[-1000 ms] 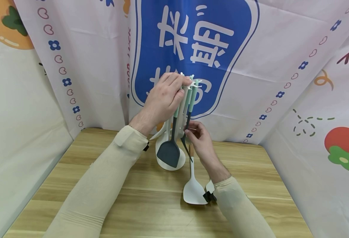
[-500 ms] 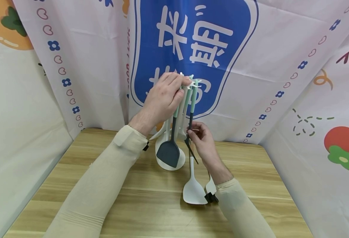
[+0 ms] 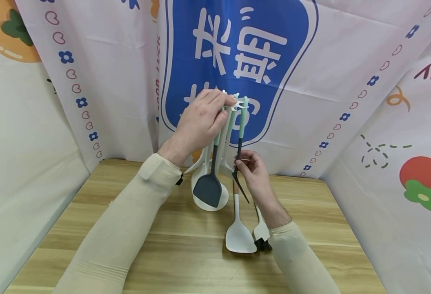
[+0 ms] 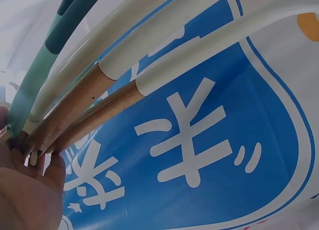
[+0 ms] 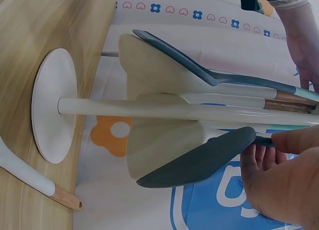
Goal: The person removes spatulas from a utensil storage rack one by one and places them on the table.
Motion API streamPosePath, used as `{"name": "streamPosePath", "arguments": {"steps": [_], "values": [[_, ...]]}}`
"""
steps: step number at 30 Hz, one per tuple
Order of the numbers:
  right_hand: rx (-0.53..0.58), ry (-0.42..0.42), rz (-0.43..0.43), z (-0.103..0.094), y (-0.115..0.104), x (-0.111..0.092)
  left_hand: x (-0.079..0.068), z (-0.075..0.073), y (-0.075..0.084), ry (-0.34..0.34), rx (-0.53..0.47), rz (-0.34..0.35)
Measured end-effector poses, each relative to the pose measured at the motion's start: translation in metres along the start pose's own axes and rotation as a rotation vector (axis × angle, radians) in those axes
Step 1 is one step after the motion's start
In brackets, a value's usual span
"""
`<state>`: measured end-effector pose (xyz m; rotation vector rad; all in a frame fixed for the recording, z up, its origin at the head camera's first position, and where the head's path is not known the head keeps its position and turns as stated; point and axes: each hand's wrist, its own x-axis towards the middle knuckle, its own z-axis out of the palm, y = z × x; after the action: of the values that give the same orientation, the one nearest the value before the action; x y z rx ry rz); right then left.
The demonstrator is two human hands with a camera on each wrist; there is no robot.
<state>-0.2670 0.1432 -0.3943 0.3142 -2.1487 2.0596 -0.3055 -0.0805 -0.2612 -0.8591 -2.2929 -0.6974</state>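
Note:
A white utensil rack [image 3: 221, 203] with a round base and hooks on top stands at the table's back. My left hand [image 3: 201, 118] holds its top, fingers over the hooks. In the left wrist view its fingers [image 4: 52, 172] are at the handle ends. My right hand [image 3: 255, 173] pinches the dark shaft of a mint-handled spatula [image 3: 243, 122], whose handle top is at a right-side hook. Its dark head [image 5: 199, 162] shows below my fingers in the right wrist view. Another dark spatula [image 3: 208, 190] hangs at the front. White utensils with wooden handles [image 4: 82, 93] hang behind.
On the wooden table [image 3: 186, 253], a white spatula [image 3: 239, 241] lies in front of the right hand. A second white utensil [image 3: 261, 230] is partly hidden by the right wrist's black camera mount. A printed cloth [image 3: 127, 81] hangs right behind the rack.
My right hand has moved slightly right with the pinched spatula, swinging its shaft and head away from the rack's pole. The left hand stays on the rack's top.

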Motion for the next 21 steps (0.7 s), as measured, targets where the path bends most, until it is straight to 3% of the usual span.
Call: {"name": "streamPosePath", "arguments": {"steps": [9, 21], "values": [[0.002, -0.001, 0.009, -0.0037, -0.0012, -0.0007, 0.0035, -0.0050, 0.0023, -0.055, 0.088, 0.006], [0.001, 0.020, 0.018, -0.0053, -0.0035, -0.0002, 0.0052, -0.0061, 0.0031, -0.076, 0.109, -0.005]]}}
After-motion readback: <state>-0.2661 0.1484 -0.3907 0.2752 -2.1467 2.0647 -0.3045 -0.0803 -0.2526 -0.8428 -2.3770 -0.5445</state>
